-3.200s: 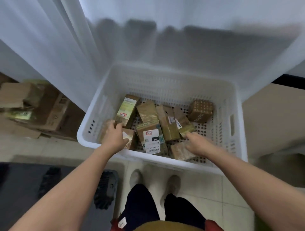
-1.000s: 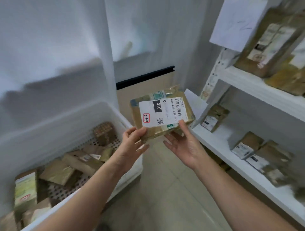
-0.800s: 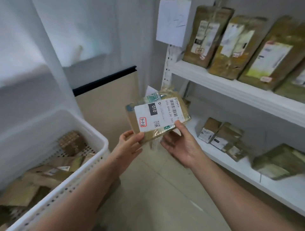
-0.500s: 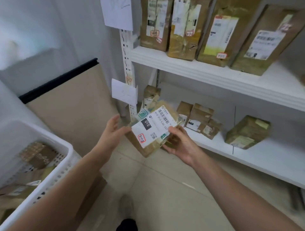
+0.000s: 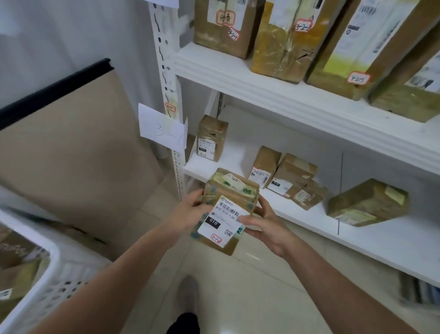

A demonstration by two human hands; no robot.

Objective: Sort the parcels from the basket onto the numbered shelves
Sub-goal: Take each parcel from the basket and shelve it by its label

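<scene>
Cropped by left and bottom edges: basket (image 5: 59,286); parcels inside (image 5: 21,269) blurred, print unreadable. Cut by top edge: tall parcels (image 5: 223,28) on upper shelf (image 5: 285,95), paper sheet (image 5: 164,2) on post (image 5: 164,59). Underside of held parcel (image 5: 228,200) hidden; label corner under thumb of right hand (image 5: 264,226); left side behind left hand (image 5: 188,214); fine print too small. Sticker (image 5: 171,108) on post illegible. Stack (image 5: 420,292) below lower shelf (image 5: 309,221) smeared, cropped at right.
</scene>
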